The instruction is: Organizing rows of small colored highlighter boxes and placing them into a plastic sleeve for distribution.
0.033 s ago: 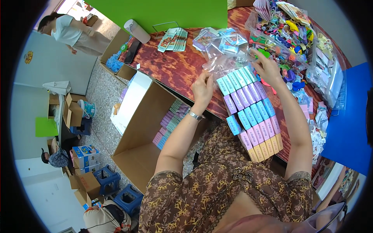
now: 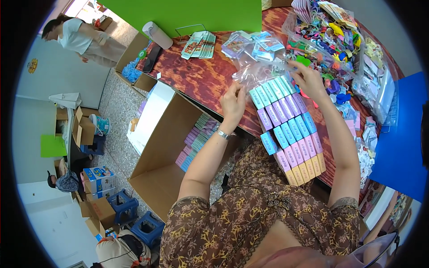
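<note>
Both of my hands hold a clear plastic bag [image 2: 261, 71] above the red-brown wooden table [image 2: 201, 78]. My left hand [image 2: 233, 102] pinches the bag's left edge, and my right hand [image 2: 308, 80] grips its right side. Directly under the bag lie rows of small flat boxes [image 2: 290, 129] in teal, purple, blue, pink and yellow, packed side by side toward the table's near edge. A watch sits on my left wrist.
An open cardboard box [image 2: 156, 147] on the floor to my left holds more coloured boxes. Bags of colourful small items [image 2: 330, 31], packets [image 2: 252, 44] and cards [image 2: 199, 44] cover the far table. A person [image 2: 80, 38] stands far left. Blue stools [image 2: 134, 216] are behind.
</note>
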`<act>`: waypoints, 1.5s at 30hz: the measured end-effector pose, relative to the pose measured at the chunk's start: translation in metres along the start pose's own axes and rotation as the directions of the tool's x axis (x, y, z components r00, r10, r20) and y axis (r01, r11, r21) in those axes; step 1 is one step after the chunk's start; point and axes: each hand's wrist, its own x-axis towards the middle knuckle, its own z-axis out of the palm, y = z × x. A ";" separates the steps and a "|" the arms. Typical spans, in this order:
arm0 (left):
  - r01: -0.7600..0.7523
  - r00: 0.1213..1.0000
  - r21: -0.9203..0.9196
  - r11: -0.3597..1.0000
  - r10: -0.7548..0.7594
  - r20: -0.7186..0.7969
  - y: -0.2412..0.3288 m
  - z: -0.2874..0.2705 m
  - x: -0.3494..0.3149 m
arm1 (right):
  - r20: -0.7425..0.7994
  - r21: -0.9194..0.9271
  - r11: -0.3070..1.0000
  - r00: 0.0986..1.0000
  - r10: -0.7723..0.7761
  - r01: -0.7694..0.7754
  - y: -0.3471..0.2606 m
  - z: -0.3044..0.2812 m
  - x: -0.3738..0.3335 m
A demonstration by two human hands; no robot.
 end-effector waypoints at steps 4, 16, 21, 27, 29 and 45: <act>-0.169 0.985 -0.083 0.982 0.166 -0.038 0.003 -0.010 -0.026 | -0.098 0.121 0.985 0.989 -0.113 0.124 0.000 -0.008 -0.025; -0.319 0.906 -0.196 0.927 0.359 0.225 0.000 -0.036 -0.096 | 0.044 0.014 0.985 0.984 -0.173 0.172 0.013 -0.028 -0.121; -0.164 0.935 -0.316 0.935 0.249 0.253 0.011 -0.027 -0.148 | 0.054 0.103 0.993 0.997 -0.061 0.055 0.024 -0.031 -0.164; -0.151 0.896 -0.368 0.918 0.284 0.341 0.010 -0.024 -0.175 | 0.082 0.205 0.978 0.997 0.016 -0.032 0.034 -0.036 -0.195; -0.184 0.828 -0.408 0.894 0.365 0.426 0.009 -0.024 -0.179 | 0.141 0.363 0.923 0.987 0.082 -0.128 0.044 -0.033 -0.212; 0.586 0.800 -0.629 0.512 -0.242 0.548 0.037 0.044 -0.165 | 0.127 0.817 0.437 0.857 0.499 -0.376 0.050 0.014 -0.270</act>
